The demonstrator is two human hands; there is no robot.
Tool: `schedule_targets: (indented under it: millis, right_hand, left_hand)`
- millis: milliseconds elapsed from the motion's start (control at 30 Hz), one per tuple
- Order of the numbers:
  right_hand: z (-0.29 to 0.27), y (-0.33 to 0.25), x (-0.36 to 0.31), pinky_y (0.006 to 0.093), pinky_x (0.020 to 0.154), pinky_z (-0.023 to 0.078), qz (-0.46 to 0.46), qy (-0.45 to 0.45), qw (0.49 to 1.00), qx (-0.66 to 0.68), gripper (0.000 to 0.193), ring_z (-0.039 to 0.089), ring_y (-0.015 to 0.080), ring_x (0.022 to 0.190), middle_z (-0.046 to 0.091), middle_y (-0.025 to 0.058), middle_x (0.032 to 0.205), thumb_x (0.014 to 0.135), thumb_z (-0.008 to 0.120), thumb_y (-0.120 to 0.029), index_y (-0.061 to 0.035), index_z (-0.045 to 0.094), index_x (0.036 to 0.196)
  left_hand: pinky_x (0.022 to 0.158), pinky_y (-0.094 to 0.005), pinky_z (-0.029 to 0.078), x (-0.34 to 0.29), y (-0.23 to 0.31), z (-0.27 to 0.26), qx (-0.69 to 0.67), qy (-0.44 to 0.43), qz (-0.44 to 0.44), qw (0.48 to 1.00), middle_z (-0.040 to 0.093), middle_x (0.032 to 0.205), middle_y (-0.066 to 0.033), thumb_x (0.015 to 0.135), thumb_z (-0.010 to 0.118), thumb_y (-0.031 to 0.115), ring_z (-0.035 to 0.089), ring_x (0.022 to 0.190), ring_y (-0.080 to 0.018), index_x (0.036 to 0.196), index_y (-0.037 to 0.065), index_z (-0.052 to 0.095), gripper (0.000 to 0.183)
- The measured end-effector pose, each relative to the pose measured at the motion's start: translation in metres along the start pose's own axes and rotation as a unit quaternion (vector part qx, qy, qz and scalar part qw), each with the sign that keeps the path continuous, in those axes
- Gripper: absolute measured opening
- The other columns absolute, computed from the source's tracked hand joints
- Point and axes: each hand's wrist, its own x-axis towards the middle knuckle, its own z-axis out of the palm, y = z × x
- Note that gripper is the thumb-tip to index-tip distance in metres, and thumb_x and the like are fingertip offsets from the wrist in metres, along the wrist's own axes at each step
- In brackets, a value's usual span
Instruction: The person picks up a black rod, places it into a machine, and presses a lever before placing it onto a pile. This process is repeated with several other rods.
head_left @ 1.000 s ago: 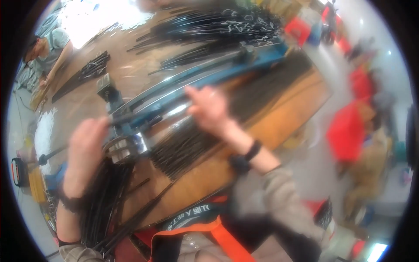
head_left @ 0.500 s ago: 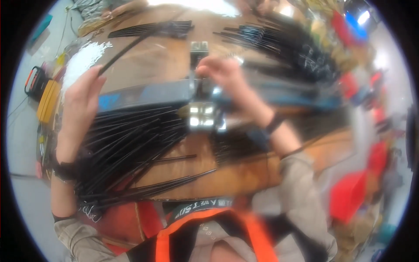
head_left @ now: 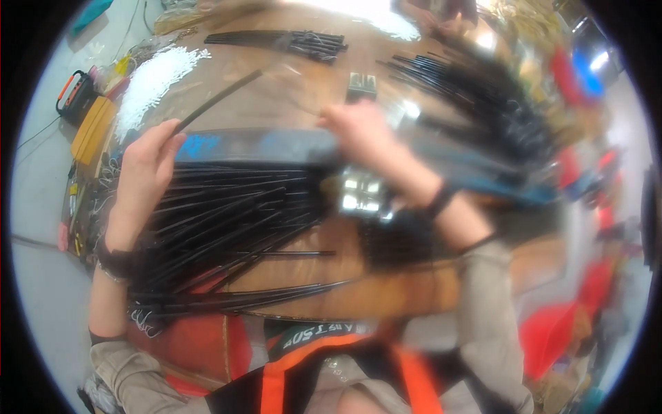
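Observation:
My left hand (head_left: 148,165) is closed around one end of a thin black rod (head_left: 219,101), which slants up and to the right above the table. My right hand (head_left: 362,131) is blurred, its fingers pinched together. A faint thin line runs toward its fingertips; what they hold, if anything, is too smeared to name. Below the right hand sits a shiny metal block (head_left: 360,193), and a smaller metal block (head_left: 362,83) stands just beyond it. Many loose black rods (head_left: 227,207) lie fanned out between my left forearm and the nearer block.
A long grey bar with blue marks (head_left: 238,146) crosses the table. Farther off lie a black rod bundle (head_left: 279,43), more black rods (head_left: 476,96) at right and a pile of white strips (head_left: 158,83). Red containers (head_left: 548,338) stand at lower right, a yellow box (head_left: 94,131) at left.
The whole view has shifted, so the table appears farther right. The rod in my left hand is tilted lower. My right hand has moved left relative to the metal blocks.

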Motion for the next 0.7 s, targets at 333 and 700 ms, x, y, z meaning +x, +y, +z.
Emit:
schedule_targets:
  millis: [333, 700]
  right_hand:
    - [-0.116, 0.138, -0.184, 0.0431, 0.068, 0.044, 0.078, 0.082, 0.931, -0.348, 0.007, 0.059, 0.0315, 0.079, 0.062, 0.0117, 0.077, 0.077, 0.065, -0.004, -0.0079, 0.064, 0.083]
    - [-0.113, 0.191, -0.245, 0.0473, 0.085, 0.044, 0.132, 0.145, 0.937, -0.291, 0.01, 0.056, 0.0386, 0.093, 0.061, 0.0204, 0.096, 0.092, 0.055, -0.003, 0.0015, 0.062, 0.098]
  left_hand:
    - [0.068, -0.0423, 0.052, 0.019, -0.015, 0.062, 0.044, -0.118, 0.166, 0.978, 0.063, 0.083, -0.0151, 0.084, 0.066, 0.009, 0.063, 0.08, -0.0352, 0.097, 0.007, 0.066, 0.013]
    - [0.072, -0.047, 0.051, 0.062, 0.044, 0.173, -0.084, -0.185, 0.168, 0.965, 0.067, 0.083, -0.0172, 0.089, 0.061, 0.02, 0.064, 0.082, -0.0388, 0.086, 0.007, 0.064, 0.015]
